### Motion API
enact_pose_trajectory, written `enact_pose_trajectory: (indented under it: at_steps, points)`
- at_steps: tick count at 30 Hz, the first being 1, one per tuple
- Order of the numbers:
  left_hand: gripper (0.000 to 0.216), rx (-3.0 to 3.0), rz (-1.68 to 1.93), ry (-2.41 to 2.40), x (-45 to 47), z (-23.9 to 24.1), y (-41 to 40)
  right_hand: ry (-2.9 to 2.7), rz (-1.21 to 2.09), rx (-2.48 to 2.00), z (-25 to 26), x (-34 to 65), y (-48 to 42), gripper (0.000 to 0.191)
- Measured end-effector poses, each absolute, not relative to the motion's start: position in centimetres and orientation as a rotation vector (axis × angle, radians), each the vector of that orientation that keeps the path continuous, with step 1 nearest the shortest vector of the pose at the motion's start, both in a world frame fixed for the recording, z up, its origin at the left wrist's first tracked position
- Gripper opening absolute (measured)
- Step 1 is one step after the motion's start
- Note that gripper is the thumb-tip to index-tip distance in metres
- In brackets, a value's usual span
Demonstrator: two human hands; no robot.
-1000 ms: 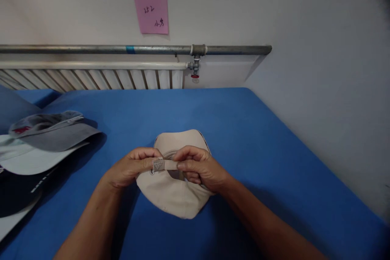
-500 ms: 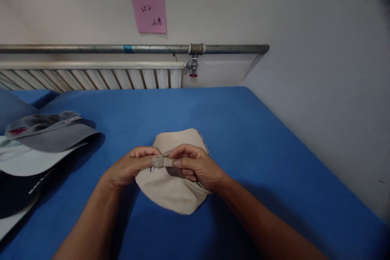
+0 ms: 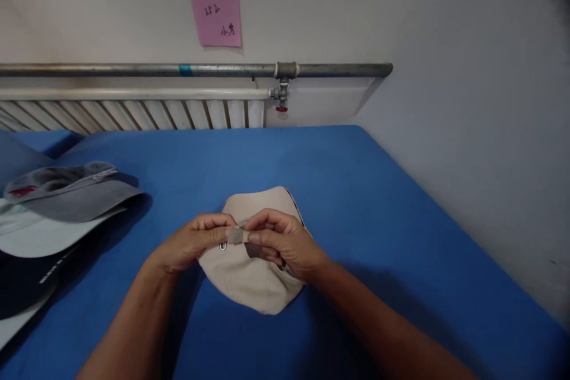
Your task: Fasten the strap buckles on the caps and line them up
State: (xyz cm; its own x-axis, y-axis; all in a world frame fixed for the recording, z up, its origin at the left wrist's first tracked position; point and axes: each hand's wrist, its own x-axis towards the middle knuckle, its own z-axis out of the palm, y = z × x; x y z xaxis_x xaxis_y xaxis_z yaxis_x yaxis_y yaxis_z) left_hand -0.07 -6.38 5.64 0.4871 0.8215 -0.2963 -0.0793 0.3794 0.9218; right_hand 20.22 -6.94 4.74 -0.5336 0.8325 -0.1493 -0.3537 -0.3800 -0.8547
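Observation:
A beige baseball cap [image 3: 256, 285] lies on the blue surface in front of me, its back strap turned toward me. On that strap sits a metal buckle [image 3: 234, 236], between my two hands. My left hand [image 3: 196, 241] is closed, thumb and fingers pinching the strap at the buckle's left edge. My right hand [image 3: 287, 243] pinches the strap [image 3: 246, 236] just right of the buckle, its lower fingers curled in the cap's back opening. A small metal ring [image 3: 223, 246] shows below my left thumb. The cap's far side is partly hidden by my hands.
A stack of caps lies at the left: a grey cap [image 3: 89, 199] on top, a white cap [image 3: 53, 237] and a dark cap [image 3: 22, 285] beneath. Behind the blue surface [image 3: 356, 190] are a white radiator [image 3: 214, 113] and a metal pipe [image 3: 133, 70]. A wall stands at right.
The buckle has shifted slightly right, and less strap shows between it and my right fingertips. Both hands keep their pinch; the cap stays in place.

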Motion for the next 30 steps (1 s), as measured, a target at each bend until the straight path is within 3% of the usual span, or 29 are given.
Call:
enact_pose_trajectory:
  at_steps: [17,22,30]
  points:
    - [0.028,1.048,0.619,0.971,0.3,6.1,-6.8,-1.076,1.801,-0.826,5.6,19.5,-7.7,0.013]
    - [0.027,1.049,0.638,0.954,0.1,6.2,-6.8,-1.386,1.549,-0.995,6.1,20.4,-7.8,0.008]
    - [0.030,1.117,0.591,0.866,0.1,5.9,-7.0,-1.295,1.717,-0.904,6.3,20.6,-7.8,0.015]
